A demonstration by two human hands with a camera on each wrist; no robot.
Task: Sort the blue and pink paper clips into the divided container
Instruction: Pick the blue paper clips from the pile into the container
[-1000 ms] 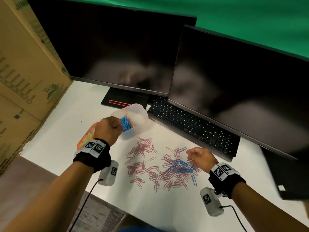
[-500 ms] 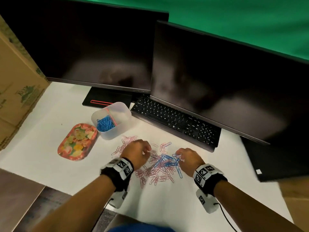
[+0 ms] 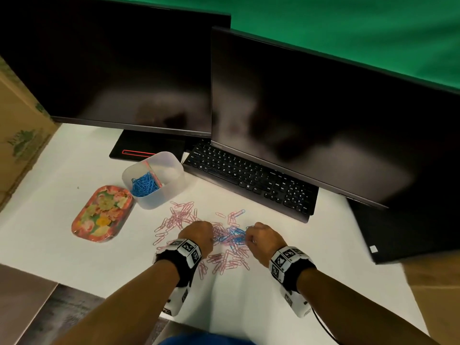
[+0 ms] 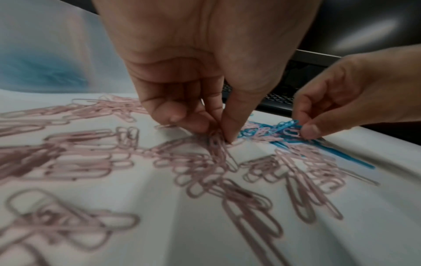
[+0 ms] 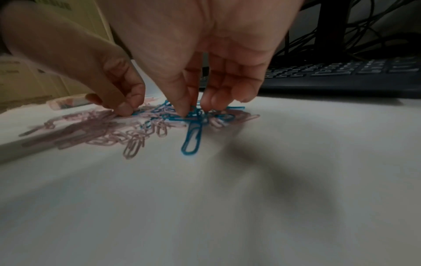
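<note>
Pink paper clips lie scattered on the white table, with a knot of blue paper clips among them. My left hand is down on the pile's middle; in the left wrist view its thumb and fingers pinch pink clips. My right hand is at the pile's right side, and its fingertips pinch blue clips. The translucent divided container stands behind and to the left, with blue clips in its left compartment. Its right compartment looks empty.
A floral tin tray lies left of the container. A black keyboard and two dark monitors stand close behind the pile. A cardboard box walls the left side. The table's front edge runs under my forearms.
My left hand has left the container and come down right onto the pile beside the right hand. The right hand has stayed at the blue clips.
</note>
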